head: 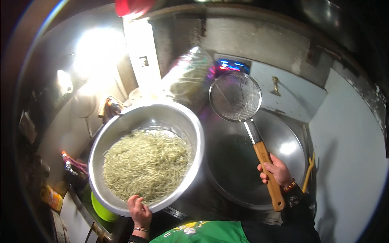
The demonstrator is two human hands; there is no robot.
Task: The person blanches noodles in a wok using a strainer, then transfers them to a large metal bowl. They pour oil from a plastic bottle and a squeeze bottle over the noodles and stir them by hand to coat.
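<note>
My right hand [275, 171] grips the wooden handle of a round mesh strainer [235, 97]. The strainer is held above a large wok [281, 142] with dark contents that I cannot make out. At the near rim of a wide metal basin [199, 142], my left hand [139, 212] hooks its fingers over the edge, close to the food. A heap of thin, pale green noodle-like strands [146, 167] fills much of the basin.
Behind the basin stands a clear plastic bag [191, 79] with greenish contents. A lit control panel [232, 65] is on the back wall, near a brass-coloured fitting [275, 86]. A bright green container [103, 209] sits partly under the basin. Yellow sticks [309, 173] lean beside the wok.
</note>
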